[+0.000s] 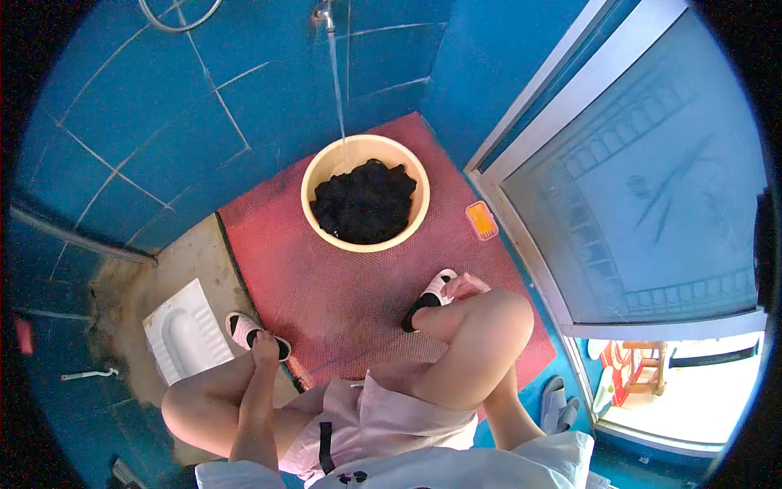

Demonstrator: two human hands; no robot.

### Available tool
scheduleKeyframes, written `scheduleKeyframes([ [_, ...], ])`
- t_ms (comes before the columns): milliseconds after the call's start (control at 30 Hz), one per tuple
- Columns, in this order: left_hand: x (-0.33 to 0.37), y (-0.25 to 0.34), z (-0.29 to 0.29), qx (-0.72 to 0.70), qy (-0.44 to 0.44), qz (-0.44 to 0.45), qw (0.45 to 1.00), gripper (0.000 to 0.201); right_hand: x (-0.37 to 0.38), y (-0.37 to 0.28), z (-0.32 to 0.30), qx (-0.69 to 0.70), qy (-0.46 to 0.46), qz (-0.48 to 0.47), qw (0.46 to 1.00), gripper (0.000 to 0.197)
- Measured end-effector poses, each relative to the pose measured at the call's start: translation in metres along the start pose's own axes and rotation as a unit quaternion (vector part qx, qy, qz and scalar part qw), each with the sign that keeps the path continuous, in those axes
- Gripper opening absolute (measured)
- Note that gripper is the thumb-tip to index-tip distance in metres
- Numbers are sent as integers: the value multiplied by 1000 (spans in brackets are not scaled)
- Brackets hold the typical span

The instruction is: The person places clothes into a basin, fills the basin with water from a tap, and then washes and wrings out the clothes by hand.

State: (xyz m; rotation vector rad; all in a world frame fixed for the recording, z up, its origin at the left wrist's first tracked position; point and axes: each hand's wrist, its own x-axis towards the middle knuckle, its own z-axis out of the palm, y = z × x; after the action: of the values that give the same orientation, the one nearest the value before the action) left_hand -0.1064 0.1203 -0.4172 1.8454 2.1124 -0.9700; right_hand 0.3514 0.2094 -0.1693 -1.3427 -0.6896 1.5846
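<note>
A round cream-coloured basin (422, 196) stands on the red mat, with dark wet-looking clothes (365, 201) heaped inside. Water runs into it in a thin stream (336, 90) from a metal tap (323, 15) on the wall. My left hand (265, 348) is down by my left ankle, curled closed beside a striped slipper (243, 329); whatever its fingers may hold is hidden. Past my right knee, my right hand (466, 286) hangs with fingers loosely stretched next to the other slipper (437, 283). Neither hand touches the basin.
An orange soap bar in a pink dish (481, 221) lies on the mat (277, 244) near the frosted sliding door (635, 179). A white squat toilet (189, 332) is set in the floor at left. Grey slippers (557, 405) sit by the doorway. A shower hose (181, 29) hangs upper left.
</note>
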Motion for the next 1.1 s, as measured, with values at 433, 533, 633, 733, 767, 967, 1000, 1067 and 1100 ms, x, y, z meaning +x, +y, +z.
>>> scheduleKeyframes([
  [433, -4, -2, -28, -40, 3, 24, 999, 22, 2, 21, -16, 35, 8, 0, 999, 36],
  [533, -9, 4, -15, -72, 66, -12, 995, 22, -5, 10, 0, 105, 53, 54, 992, 37],
  [633, -11, 1, 0, -44, 136, -30, 989, 22, -5, 9, 3, 107, 47, 57, 992, 37],
  [733, -5, 0, -13, -19, 87, 1, 996, 23, -5, 11, 0, 109, 48, 56, 991, 37],
  [767, -3, 2, -27, -37, 4, 17, 999, 24, -6, 12, -2, 109, 52, 55, 991, 37],
  [967, -8, 2, -29, -45, 45, -11, 998, 24, -4, 15, -5, 121, 48, 48, 990, 38],
  [1000, -7, 1, -17, -45, 44, -12, 998, 24, -4, 17, -6, 122, 46, 48, 990, 38],
  [1067, -11, -2, 1, -54, 161, -18, 985, 22, -3, 19, -8, 124, 41, 51, 990, 38],
  [1100, -9, -1, 1, -54, 159, -20, 986, 22, -1, 20, -10, 125, 39, 50, 990, 38],
])
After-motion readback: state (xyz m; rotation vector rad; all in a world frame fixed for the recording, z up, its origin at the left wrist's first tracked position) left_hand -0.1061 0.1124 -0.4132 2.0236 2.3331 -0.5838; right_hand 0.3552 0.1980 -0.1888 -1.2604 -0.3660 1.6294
